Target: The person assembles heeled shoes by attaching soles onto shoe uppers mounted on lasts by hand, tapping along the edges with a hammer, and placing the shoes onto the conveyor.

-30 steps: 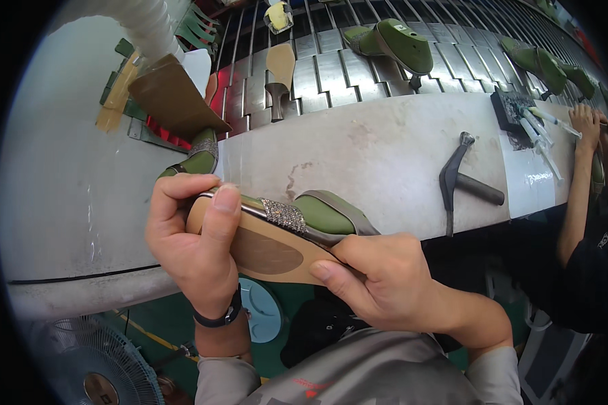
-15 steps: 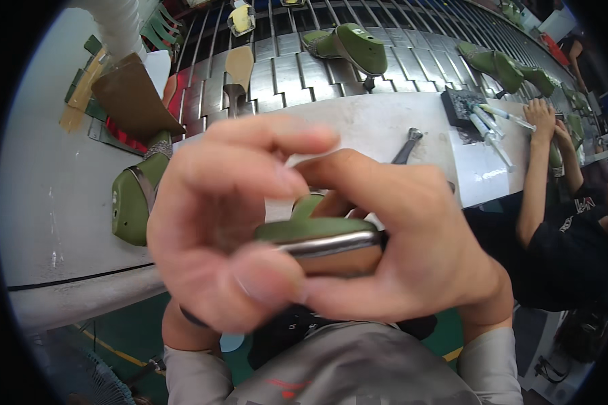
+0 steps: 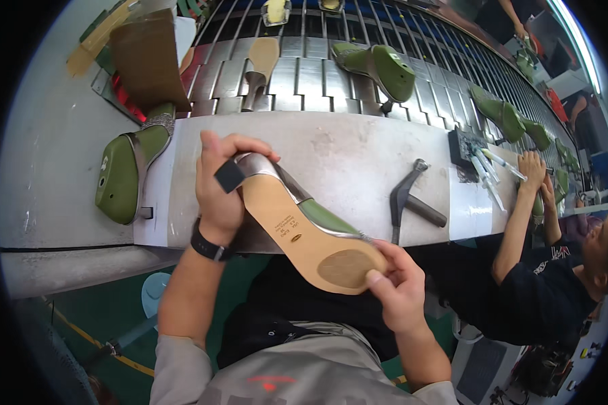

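Observation:
A high-heeled sandal on a green shoe last is held above the bench edge, its tan sole turned up toward me. My left hand grips the heel end, beside the dark square heel tip. At the toe, my right hand pinches the sole's front edge, thumb on the sole and fingers behind it. A silvery strap and part of the green last show along the far side. To the right lies a dark hammer-like tool on the bench.
Another sandal on a green last rests at the left, near a brown cardboard piece. Behind the bench, a slatted metal conveyor carries a sole and more lasts. Syringes lie at right, beside a co-worker.
The shoe was close to my view, edge-on between blurred hands. Now it is lower and farther away, sole up, with my hands spread to its heel and toe ends.

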Action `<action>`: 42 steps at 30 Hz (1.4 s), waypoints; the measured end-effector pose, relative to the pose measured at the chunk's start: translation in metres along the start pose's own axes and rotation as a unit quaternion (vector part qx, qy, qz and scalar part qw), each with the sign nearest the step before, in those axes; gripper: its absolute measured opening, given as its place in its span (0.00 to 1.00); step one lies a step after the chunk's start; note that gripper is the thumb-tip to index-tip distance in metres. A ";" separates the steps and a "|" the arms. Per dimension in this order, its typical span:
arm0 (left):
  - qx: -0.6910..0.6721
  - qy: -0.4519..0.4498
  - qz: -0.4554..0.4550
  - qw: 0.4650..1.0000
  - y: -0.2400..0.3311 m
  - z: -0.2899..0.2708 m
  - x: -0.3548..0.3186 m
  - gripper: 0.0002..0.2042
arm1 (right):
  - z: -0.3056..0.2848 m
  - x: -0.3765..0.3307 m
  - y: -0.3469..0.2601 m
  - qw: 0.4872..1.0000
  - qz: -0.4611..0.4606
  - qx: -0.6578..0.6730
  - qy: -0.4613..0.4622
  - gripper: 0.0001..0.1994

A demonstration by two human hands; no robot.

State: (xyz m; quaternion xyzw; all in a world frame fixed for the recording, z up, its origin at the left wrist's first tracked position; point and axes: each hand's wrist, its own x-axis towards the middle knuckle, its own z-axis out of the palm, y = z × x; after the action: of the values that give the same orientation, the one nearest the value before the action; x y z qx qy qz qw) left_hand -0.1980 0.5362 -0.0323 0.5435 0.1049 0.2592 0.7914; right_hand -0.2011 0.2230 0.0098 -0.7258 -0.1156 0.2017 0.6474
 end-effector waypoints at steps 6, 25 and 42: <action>0.246 -0.180 0.085 0.949 0.022 0.007 0.012 0.45 | 0.054 0.070 -0.085 0.918 -0.245 -0.289 -0.116 0.32; 0.149 -0.169 0.085 0.971 0.004 -0.016 0.012 0.50 | 0.088 0.090 -0.094 0.736 -0.539 -0.365 -0.185 0.17; 0.117 -0.183 0.146 0.965 0.001 -0.013 0.012 0.49 | 0.100 0.113 -0.056 0.722 -0.568 -0.376 -0.119 0.20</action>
State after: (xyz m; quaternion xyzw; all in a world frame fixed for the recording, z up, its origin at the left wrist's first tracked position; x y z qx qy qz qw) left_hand -0.1941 0.5529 -0.0352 0.6798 -0.0928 0.2540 0.6817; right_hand -0.1398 0.3682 0.0410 -0.6779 -0.6490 -0.1792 0.2952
